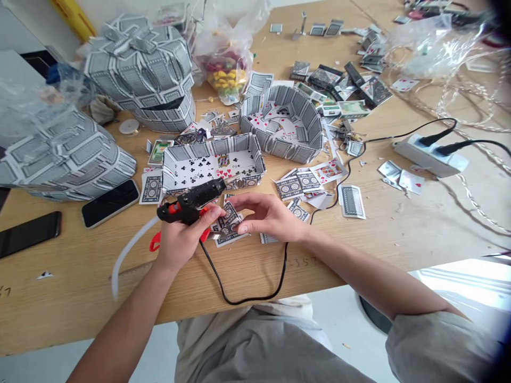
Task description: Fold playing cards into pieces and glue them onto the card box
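Observation:
My left hand (179,236) is wrapped round a black glue gun (191,203), whose nozzle points right. A long white glue stick (130,250) trails from its rear. Between the fingers and thumb of my right hand (269,215) is a folded playing card (230,217) with a dark patterned back; my left thumb reaches to its left edge. Under my left hand, red-handled scissors (155,242) lie partly hidden. Just beyond the gun stands a rectangular tray made of playing cards (211,146), card faces lining its floor.
A card-made basket (291,151) holds loose cards. Finished-looking card baskets (139,69) stand at left near two phones (112,202) (30,233). Loose cards (299,183) lie right of my hands. A black cord (255,301) loops at the front; a power strip (431,154) sits at right.

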A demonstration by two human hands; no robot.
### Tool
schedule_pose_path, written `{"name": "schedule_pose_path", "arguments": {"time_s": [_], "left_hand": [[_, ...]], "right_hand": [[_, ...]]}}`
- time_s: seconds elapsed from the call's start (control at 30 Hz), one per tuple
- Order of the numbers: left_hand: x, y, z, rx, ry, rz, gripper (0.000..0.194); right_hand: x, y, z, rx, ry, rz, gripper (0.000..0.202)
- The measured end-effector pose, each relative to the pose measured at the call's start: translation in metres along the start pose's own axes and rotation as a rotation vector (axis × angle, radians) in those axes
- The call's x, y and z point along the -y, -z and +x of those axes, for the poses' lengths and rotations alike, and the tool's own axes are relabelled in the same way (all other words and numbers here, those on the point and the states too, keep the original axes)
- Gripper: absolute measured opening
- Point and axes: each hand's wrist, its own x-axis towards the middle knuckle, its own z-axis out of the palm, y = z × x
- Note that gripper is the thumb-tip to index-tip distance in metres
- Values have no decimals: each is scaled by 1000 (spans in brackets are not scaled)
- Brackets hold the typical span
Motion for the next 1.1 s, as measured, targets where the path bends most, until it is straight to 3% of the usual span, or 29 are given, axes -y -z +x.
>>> {"name": "schedule_pose_path", "arguments": {"time_s": [0.2, 0.47, 0.77, 0.87, 1.1], "left_hand": [[-1, -10, -1, 33, 30, 66, 18], [15, -6, 1, 35, 94, 84, 35], [9, 6, 14, -151, -5, -89, 40], [4, 13, 18, -120, -46, -141, 40], [-8, 24, 14, -16, 59, -194, 48]], "right_hand": [[-1, -6, -5, -24, -27, -188, 71], [0, -7, -7, -49, -29, -318, 71], [9, 3, 0, 88, -163, 220, 54], [10, 5, 0, 60, -168, 260, 49], [22, 10, 2, 56, -292, 435, 50]]}}
